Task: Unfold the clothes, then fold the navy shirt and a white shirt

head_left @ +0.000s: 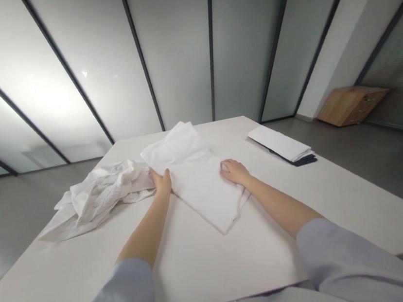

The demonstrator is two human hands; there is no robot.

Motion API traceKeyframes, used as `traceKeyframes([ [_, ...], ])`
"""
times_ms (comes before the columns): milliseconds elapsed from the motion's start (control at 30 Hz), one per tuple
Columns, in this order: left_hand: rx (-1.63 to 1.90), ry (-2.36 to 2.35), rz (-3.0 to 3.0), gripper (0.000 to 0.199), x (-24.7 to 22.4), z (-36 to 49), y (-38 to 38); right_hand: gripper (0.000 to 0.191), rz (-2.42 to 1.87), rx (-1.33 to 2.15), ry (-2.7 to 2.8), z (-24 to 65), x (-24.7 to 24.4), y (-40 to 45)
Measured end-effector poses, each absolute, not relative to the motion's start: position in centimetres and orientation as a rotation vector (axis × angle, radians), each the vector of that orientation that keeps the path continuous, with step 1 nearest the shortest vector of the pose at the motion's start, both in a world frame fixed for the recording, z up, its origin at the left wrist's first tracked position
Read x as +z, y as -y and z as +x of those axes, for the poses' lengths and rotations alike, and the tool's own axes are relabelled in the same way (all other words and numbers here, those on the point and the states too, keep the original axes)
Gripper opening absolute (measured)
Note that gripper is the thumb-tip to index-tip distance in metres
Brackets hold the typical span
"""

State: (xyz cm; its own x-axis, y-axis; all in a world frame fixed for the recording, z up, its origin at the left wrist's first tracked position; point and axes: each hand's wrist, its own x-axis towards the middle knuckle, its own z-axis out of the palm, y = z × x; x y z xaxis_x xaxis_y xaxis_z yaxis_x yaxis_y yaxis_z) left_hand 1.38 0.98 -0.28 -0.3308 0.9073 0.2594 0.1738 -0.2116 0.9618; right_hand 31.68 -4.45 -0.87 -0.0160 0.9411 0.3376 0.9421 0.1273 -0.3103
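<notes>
A folded white cloth [198,185] lies in the middle of the white table [208,267], its loose upper end rumpled and its lower corner pointing toward me. My left hand [161,183] rests on the cloth's left edge, with no clear pinch visible. My right hand [235,172] lies flat on the cloth's right side, fingers spread. A crumpled white fabric [97,200] lies left of my left hand, touching the folded cloth. Whether they are one piece is hidden.
A stack of folded white and dark cloth [281,143] sits near the table's far right edge. Beyond the table are a grey floor [382,163], frosted glass panels [174,51] and a low wooden cabinet [352,105]. My pale blue sleeves lie along the near edge.
</notes>
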Motion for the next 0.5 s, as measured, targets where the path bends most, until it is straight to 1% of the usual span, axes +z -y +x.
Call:
traceKeyframes([
  [67,1.533,-1.703,1.657,0.078,-0.4,1.3,-0.4,0.042,-1.93,0.012,2.028,31.1,-0.7,4.7],
  [200,0.992,-1.835,2.183,0.062,-0.4,2.4,1.1,0.043,-2.058,-0.009,2.005,31.0,0.0,5.0],
  [267,0.828,-1.864,2.309,0.06,-0.3,3.1,1.7,0.042,-2.127,-0.038,1.945,31.1,0.5,5.1],
  [333,0.79,-1.877,2.397,0.06,-0.3,3.4,2.1,0.039,-2.215,-0.025,1.875,31.2,1.0,5.1],
  [400,0.808,-1.837,2.486,0.062,-0.2,3.5,2.2,0.033,-2.288,0.044,1.839,31.3,1.7,5.1],
  [500,0.868,-1.688,2.605,0.07,-0.3,3.6,2.3,0.023,-2.183,0.083,1.925,30.9,3.0,5.2],
])
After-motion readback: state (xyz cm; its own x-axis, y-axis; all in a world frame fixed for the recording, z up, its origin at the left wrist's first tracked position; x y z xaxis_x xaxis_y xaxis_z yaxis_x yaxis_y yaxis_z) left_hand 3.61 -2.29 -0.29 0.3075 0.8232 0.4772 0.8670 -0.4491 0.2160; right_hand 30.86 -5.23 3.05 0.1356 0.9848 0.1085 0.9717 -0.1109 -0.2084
